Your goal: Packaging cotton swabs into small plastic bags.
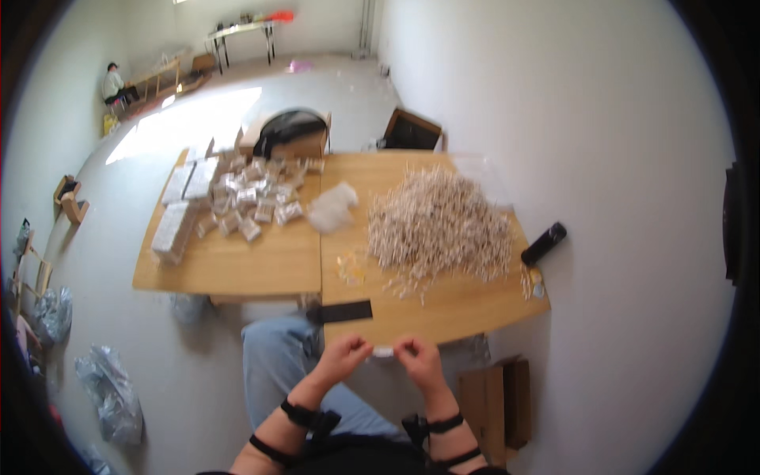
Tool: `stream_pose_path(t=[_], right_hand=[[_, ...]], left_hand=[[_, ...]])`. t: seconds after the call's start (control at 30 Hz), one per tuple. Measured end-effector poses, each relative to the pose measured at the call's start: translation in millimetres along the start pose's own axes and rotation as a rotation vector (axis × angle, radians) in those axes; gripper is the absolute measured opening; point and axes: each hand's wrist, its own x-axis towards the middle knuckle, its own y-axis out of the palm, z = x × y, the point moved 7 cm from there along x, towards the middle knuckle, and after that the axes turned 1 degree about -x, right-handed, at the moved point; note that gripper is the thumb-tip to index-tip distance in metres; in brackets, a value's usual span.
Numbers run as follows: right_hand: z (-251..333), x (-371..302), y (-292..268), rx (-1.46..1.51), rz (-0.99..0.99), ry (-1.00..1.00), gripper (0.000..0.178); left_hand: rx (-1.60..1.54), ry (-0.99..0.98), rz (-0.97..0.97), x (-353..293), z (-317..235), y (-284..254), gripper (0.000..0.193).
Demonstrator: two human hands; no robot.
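My left hand [345, 355] and my right hand [417, 358] meet just below the near edge of the wooden table [277, 265], over my lap. Between their fingertips they pinch a small pale item [383, 351]; its exact kind is too small to tell. A large heap of thin pale sticks [439, 222] lies on the right half of the table, beyond my hands. A black flat strip [346, 311] rests at the near edge, just past my left hand. Small yellowish clear bits [352, 267] lie near the middle.
Several small filled packets [257, 198] and stacked white boxes [176, 226] cover the left half. A crumpled clear bag [332, 206] lies mid-table, a black cylinder [544, 243] at the right edge. A cardboard box [497, 400] stands on the floor right, plastic bags [111, 392] left. A person [115, 83] sits far off.
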Motion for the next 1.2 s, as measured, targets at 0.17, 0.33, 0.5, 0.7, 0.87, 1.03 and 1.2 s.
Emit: stream_pose_path(t=[0.17, 0.33, 0.5, 0.7, 0.87, 1.03, 1.2], right_hand=[[4, 17, 13, 0.33, -0.043, 0.211, 0.008], [12, 15, 19, 0.309, 0.012, 0.226, 0.009], [19, 11, 19, 0.255, -0.062, 0.183, 0.01], [21, 7, 6, 0.268, -0.192, 0.161, 0.009], [10, 8, 2, 0.54, -0.184, 0.245, 0.01], [10, 13, 11, 0.543, -0.056, 0.335, 0.013], [-5, 14, 10, 0.424, 0.085, 0.354, 0.015]], left_hand=[[-0.318, -0.021, -0.036, 10, -11, 1, 0.019], [-0.315, -0.008, -0.06, 10, -13, -4, 0.014], [-0.752, -0.192, -0.04, 0, -10, 9, 0.025], [-0.473, -0.288, 0.389, -19, -3, 39, 0.033], [-0.563, -0.338, 0.528, -20, -12, 37, 0.038], [-0.552, -0.36, 0.566, -21, -2, 36, 0.043], [-0.508, -0.399, 0.56, -24, -6, 36, 0.037]])
